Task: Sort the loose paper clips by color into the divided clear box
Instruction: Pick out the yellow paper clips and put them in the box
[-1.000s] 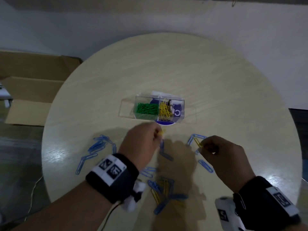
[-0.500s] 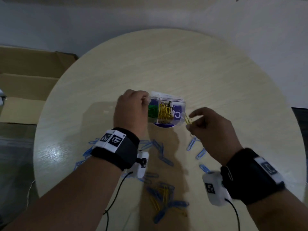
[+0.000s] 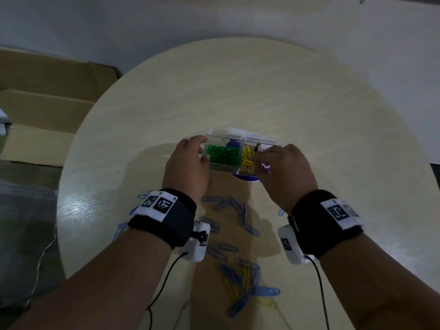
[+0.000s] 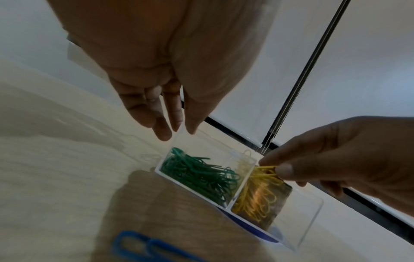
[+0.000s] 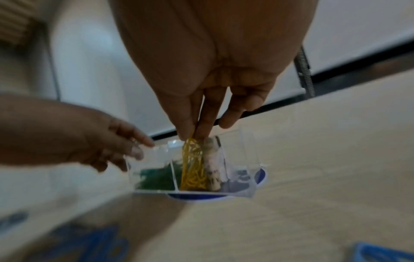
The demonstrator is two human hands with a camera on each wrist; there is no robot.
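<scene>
The divided clear box (image 3: 238, 136) stands mid-table, with green clips (image 3: 222, 154) in its left compartment and yellow clips (image 3: 247, 153) in the one beside it. My right hand (image 3: 258, 160) is over the yellow compartment, thumb and forefinger pinching a yellow clip (image 4: 266, 167) (image 5: 190, 143) just above the pile. My left hand (image 3: 202, 148) has straight fingers (image 4: 165, 134) touching the box's left end wall and holds nothing. Loose blue clips (image 3: 240, 210) lie between my wrists, and a mixed blue and yellow pile (image 3: 245, 279) lies nearer to me.
The box sits on a blue disc (image 3: 245, 178). Its right compartments hold a black-and-white item (image 5: 212, 168). An open cardboard carton (image 3: 35, 110) stands on the floor to the left of the round table (image 3: 333, 129). Cables hang from both wrist cameras.
My right hand carried the yellow clip leftward from beside the box to above the yellow compartment. My left hand shifted to the box's left end, uncovering the green clips.
</scene>
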